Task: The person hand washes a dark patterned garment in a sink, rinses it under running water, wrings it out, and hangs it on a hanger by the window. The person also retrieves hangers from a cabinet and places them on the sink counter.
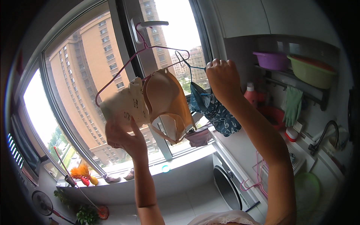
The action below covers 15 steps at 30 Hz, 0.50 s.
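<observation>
A pink wire hanger [123,71] hangs from the white window handle [154,24]. Cream patterned cloth [123,108] and a beige bra [166,98] hang on it. At the cream cloth's lower edge is my left hand [126,137], thumb raised against it; whether the fingers pinch the fabric is not clear. My right hand [223,77] is closed on a blue wire hanger [197,67], with dark blue patterned underwear [216,112] hanging below. That hanger's hook overlaps the pink hanger's right end; contact there cannot be told. A mauve cloth [199,137] shows lower down, behind the bra.
A washing machine [229,187] stands under the counter at right, where pink hangers [257,182] lie. Purple [271,60] and green [310,70] basins sit on a wall rack near a black faucet [326,135]. Shoes [111,178] and a feather duster [80,171] are on the windowsill.
</observation>
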Tool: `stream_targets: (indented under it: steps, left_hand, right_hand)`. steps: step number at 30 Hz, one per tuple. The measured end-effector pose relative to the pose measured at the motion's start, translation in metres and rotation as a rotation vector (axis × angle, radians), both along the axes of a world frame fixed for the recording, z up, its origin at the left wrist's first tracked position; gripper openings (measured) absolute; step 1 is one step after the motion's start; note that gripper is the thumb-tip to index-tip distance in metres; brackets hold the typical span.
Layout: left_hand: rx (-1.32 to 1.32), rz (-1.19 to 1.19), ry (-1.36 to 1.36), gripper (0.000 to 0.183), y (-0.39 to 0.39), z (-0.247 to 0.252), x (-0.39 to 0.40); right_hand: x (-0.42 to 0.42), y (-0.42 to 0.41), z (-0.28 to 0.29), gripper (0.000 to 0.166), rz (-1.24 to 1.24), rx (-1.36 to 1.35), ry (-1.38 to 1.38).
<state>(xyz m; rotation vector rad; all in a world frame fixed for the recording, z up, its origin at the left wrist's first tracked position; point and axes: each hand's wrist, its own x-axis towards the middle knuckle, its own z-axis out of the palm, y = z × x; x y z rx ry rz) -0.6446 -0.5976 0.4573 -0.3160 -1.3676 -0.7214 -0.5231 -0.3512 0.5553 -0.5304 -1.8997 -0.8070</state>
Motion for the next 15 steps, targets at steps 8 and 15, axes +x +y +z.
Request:
stream_targets:
  steps: [8,15]
  left_hand:
    - [0.248,-0.387,-0.292,0.078,-0.024,-0.01,-0.055]
    - [0.154,-0.511,-0.287,0.028,-0.035,-0.021,-0.086]
  right_hand:
    - [-0.001,-0.007,-0.004,0.007,0.047,0.022,0.018]
    - [-0.006,-0.007,-0.026,0.009,0.058,0.108,0.062]
